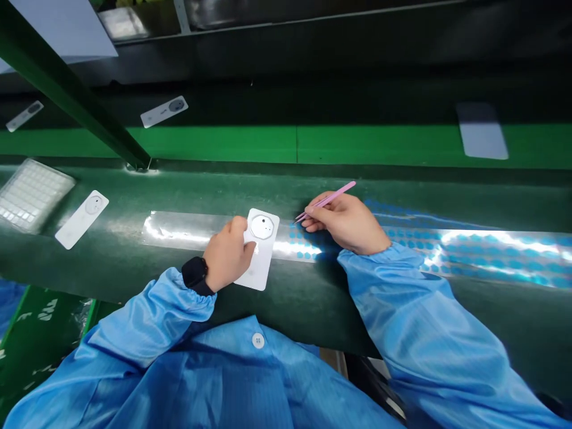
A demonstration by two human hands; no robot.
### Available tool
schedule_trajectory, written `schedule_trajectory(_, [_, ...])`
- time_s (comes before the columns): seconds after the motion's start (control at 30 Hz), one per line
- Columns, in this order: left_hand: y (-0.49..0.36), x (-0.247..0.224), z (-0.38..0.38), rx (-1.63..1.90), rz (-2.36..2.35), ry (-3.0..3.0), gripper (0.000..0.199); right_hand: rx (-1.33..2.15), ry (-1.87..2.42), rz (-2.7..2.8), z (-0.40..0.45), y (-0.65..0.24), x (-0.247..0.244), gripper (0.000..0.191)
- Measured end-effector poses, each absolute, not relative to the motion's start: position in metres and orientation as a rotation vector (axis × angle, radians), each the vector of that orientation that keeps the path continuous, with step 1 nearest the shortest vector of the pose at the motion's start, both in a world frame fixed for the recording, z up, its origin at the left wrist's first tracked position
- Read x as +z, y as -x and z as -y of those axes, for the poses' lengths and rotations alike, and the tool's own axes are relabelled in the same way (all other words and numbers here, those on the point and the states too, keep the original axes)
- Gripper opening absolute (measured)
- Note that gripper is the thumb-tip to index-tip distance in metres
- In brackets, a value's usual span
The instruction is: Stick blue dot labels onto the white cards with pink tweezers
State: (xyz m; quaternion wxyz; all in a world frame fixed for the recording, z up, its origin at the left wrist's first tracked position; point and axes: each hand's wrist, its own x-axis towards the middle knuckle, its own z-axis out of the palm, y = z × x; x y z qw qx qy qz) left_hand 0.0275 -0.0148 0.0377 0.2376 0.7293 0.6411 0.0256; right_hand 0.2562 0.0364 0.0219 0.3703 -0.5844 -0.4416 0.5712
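Observation:
My left hand [229,253] is closed on a white rectangular panel [261,262] with a round, dark-rimmed circle near its far end. The hand covers the panel's left side. In my right hand [351,220] is a pair of pink tweezers [333,195], pinched between thumb and fingers. The tweezers' dark tips point left and down, at the edge of a clear sheet [179,229] that bears rows of blue round stickers [306,247]. More blue stickers [500,256] run along the strip under and beyond my right forearm. Whether the tips hold a sticker is too small to tell.
Another white panel [83,219] lies at the left, beside a clear tray [33,193] of small white pieces. A green post [102,128] rises from the bench's back edge. Beyond it, more panels [164,111] and a plain white plate [482,132] lie along a dark, green-edged strip.

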Motion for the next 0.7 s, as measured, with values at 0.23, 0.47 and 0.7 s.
schedule_trajectory(0.23, [-0.027,0.044,0.016,-0.088,-1.708,-2.018,0.017,1.446,1.526,1.14,-0.037,-0.255,0.019,0.021])
schedule_trajectory(0.47, [-0.027,0.063,0.018,-0.262,-1.527,-2.098,0.022,1.419,1.557,1.075,-0.037,-0.252,0.017,0.022])
schedule_trajectory(0.7, [-0.022,0.073,0.017,-0.319,-1.365,-2.199,0.028,1.546,1.375,1.036,-0.037,-0.263,0.015,0.037])
